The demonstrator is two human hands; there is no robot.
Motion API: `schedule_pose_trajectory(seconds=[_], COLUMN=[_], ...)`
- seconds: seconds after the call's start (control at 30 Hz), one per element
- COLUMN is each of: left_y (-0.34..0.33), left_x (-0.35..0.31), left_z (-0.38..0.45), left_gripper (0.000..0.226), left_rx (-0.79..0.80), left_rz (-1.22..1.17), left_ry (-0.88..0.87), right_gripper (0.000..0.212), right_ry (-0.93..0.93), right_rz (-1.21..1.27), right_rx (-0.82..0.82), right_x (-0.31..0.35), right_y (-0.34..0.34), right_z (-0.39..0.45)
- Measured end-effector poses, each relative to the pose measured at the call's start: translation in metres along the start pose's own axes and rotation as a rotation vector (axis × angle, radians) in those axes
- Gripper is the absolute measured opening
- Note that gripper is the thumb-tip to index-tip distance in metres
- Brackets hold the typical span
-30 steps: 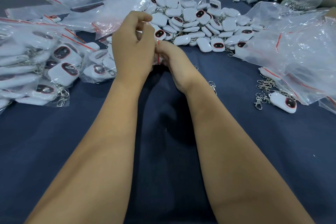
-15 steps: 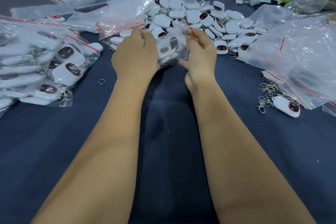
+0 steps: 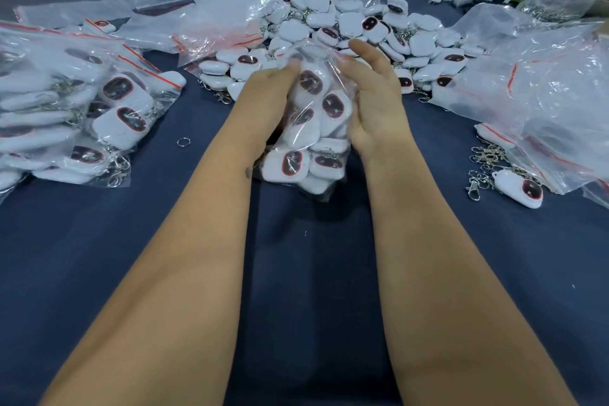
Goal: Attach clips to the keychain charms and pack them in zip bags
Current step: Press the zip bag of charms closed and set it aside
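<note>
Since half a second ago the filled zip bag (image 3: 309, 128) has been turned and drawn nearer, so that it is now held upright between the two hands rather than lying crosswise between them. Its long axis runs away from the person, with the lower end resting on the table (image 3: 99, 257) and the upper end pointing toward the loose charm pile (image 3: 362, 33).

Clear, crinkled, glossy plastic is seen around a tight cluster of white charms, each a rounded, smooth block with a dark oval face ringed in red. Thin metal rings show between them.

The left hand (image 3: 263, 92) is pressed against the bag's left side, its fingers curled round the upper part. The right hand (image 3: 372, 102) is laid along the right side, fingers fairly straight and close together, the palm cupping the bag.

Packed bags (image 3: 82, 109) are stacked at the left, empty bags (image 3: 543, 82) are heaped at the right, and a single charm (image 3: 519, 188) with metal clips (image 3: 481, 168) lies beside that heap. A small split ring (image 3: 183, 142) lies on the dark blue cloth.
</note>
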State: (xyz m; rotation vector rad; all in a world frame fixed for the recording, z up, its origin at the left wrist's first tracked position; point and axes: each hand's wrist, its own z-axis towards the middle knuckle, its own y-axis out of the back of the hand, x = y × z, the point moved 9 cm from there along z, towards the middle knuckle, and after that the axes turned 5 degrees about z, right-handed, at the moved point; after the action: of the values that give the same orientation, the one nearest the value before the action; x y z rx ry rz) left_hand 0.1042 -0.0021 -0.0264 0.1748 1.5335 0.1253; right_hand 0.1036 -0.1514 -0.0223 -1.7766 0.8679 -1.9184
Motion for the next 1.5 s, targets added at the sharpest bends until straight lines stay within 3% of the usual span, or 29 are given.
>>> schedule_pose_trajectory(seconds=[0.17, 0.27, 0.37, 0.43, 0.5, 0.57, 0.67, 0.77, 0.9, 1.07, 1.13, 1.23, 1.37, 1.5], left_y=[-0.018, -0.013, -0.007, -0.014, -0.019, -0.016, -0.014, -0.015, -0.008, 0.008, 0.008, 0.002, 0.024, 0.028], left_x=[0.0, -0.006, -0.008, -0.008, -0.003, 0.0, 0.0, -0.003, 0.006, 0.01, 0.01, 0.014, 0.021, 0.018], left_z=[-0.007, -0.008, -0.006, -0.009, -0.012, -0.01, -0.012, -0.012, -0.001, 0.004, 0.004, 0.003, 0.005, 0.004], left_gripper=[0.05, 0.05, 0.062, 0.063, 0.039, 0.019, 0.037, 0.021, 0.039, 0.023, 0.024, 0.048, 0.019, 0.016], left_rx=[0.283, 0.331, 0.302, 0.346, 0.36, 0.316, 0.343, 0.335, 0.109, -0.081, -0.088, -0.05, -0.262, -0.278], left_rz=[-0.749, -0.884, -0.856, -0.66, -0.359, -0.208, -0.324, -0.486, -0.503, -0.365, -0.482, -0.727, -0.654, -0.68], left_ry=[0.13, 0.087, 0.071, 0.07, 0.062, 0.026, 0.025, 0.065, 0.132, 0.066, 0.081, 0.171, 0.122, 0.062], right_gripper=[0.006, 0.015, 0.017, 0.016, 0.014, 0.019, 0.019, 0.014, 0.021, 0.009, 0.011, 0.004, 0.008, 0.005], right_ry=[-0.064, -0.092, -0.053, -0.051, -0.049, -0.056, -0.065, -0.062, -0.063, -0.136, -0.136, -0.125, -0.079, -0.092], right_rz=[-0.158, -0.16, -0.025, 0.065, 0.124, 0.153, 0.131, 0.096, 0.124, 0.115, 0.086, 0.048, 0.018, 0.015], right_rx=[-0.018, 0.024, 0.046, 0.075, 0.113, 0.132, 0.137, 0.124, 0.064, -0.035, -0.065, -0.068, -0.069, -0.098], right_x=[-0.009, -0.014, -0.009, -0.006, -0.004, -0.004, -0.006, -0.01, -0.011, -0.023, -0.022, -0.019, -0.013, -0.014], right_y=[0.006, 0.0, -0.004, -0.006, -0.009, -0.012, -0.012, -0.011, -0.003, 0.008, 0.013, 0.015, 0.014, 0.014], right_z=[0.003, 0.002, 0.001, -0.001, -0.002, -0.004, -0.003, -0.002, 0.004, 0.007, 0.007, 0.005, 0.003, 0.001])
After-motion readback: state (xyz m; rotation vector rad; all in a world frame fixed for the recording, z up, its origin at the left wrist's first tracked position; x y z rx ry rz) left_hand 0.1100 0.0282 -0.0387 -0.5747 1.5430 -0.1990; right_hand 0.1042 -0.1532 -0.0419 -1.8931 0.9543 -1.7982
